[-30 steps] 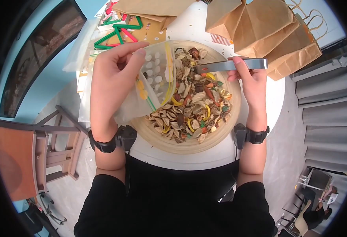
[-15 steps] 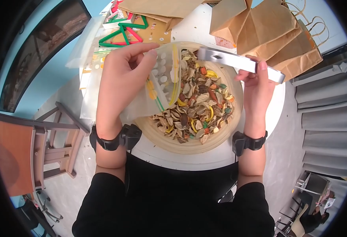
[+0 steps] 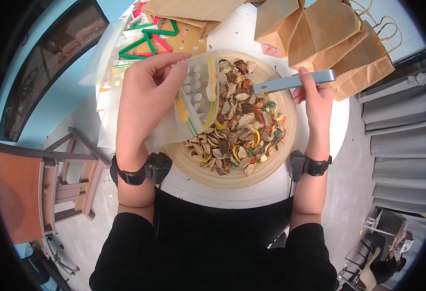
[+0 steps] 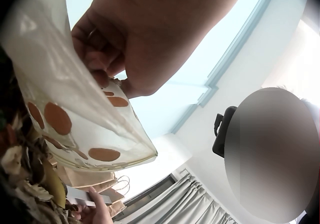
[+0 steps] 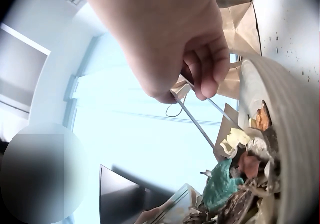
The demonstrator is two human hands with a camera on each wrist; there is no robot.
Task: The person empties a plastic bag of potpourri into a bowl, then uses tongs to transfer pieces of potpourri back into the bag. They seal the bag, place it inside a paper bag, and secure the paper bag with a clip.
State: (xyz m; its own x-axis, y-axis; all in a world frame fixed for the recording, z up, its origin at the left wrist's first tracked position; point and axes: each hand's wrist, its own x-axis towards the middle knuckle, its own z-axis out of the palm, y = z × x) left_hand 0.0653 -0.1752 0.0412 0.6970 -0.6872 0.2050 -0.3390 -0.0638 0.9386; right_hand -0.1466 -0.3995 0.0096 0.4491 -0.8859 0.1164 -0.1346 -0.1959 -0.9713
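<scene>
My left hand (image 3: 149,99) pinches the top edge of a clear plastic bag (image 3: 201,92) with white dots and a yellow strip; its mouth leans over a round wooden tray (image 3: 289,116). On the tray lies a heap of dried petals and leaves (image 3: 244,116) with yellow, orange and green bits. Metal tongs (image 3: 290,82) are held between thumb and fingers of my right hand (image 3: 317,106), tips low over the heap's upper right part. The right wrist view shows the two tong arms (image 5: 197,125) apart; their tips are partly hidden behind the petals.
Brown paper bags (image 3: 329,39) stand at the back right of the white table (image 3: 339,126). Green and red sticks (image 3: 150,42) lie at the back left, beside more plastic bags (image 3: 108,104). A wooden chair (image 3: 72,189) is on the left, and a person sits far off at lower right.
The tongs lifted and swung away from the heap, then came back down, tips toward it. My left hand and the bag shifted only slightly.
</scene>
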